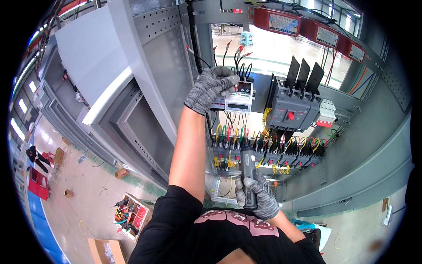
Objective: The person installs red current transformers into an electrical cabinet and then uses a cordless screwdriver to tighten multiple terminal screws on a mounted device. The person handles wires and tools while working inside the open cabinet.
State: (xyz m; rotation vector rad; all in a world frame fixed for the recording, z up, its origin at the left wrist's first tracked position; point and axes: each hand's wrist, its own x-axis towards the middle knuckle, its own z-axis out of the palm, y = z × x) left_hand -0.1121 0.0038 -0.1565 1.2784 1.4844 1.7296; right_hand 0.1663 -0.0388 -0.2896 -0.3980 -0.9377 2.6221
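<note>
My left hand, in a grey knit glove, reaches up to a white meter module on the rail. Its fingers are pinched together at the module's dark upper terminals; a small red bit shows by the fingertips, but what they hold is too small to make out. Several black wires with red ends stand up behind that hand. Lower down, my gloved right hand is wrapped round a dark grey electric screwdriver, held upright with its tip pointing up at the row of small breakers.
Right of the meter sits a large grey circuit breaker with black upright barriers, then a white small breaker. Red current transformers hang along the top. Grey cabinet posts flank the work. A tool box stands on the floor at left.
</note>
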